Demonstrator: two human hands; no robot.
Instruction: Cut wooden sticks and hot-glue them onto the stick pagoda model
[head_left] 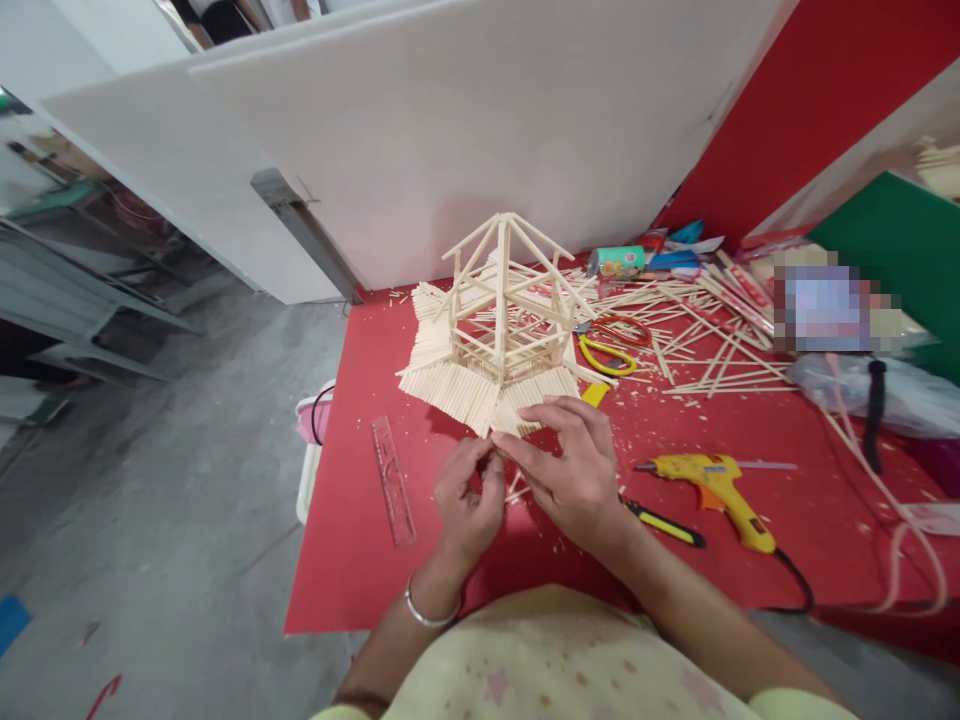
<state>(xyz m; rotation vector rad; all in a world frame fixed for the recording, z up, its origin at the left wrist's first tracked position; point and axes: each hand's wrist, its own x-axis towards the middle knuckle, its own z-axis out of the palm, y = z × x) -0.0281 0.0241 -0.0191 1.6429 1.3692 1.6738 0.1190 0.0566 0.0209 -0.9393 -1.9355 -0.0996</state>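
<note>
A pavilion-like model (501,330) of pale wooden sticks stands on the red table, with an open frame on top and flared stick panels below. At its near corner my left hand (472,490) is closed in a pinch. My right hand (576,465) meets it there, thumb and forefinger drawn in, its other fingers bent over the near-right panel. Whatever lies between the fingertips is too small or hidden to make out. A few short stick pieces (516,490) lie beneath the hands.
On the right are a yellow glue gun (712,475), a box cutter (664,522), yellow-handled scissors (609,355) and loose sticks (720,345). A clear ruler (393,482) lies left of my hands. Behind stand a green can (619,262) and a white partition (450,130).
</note>
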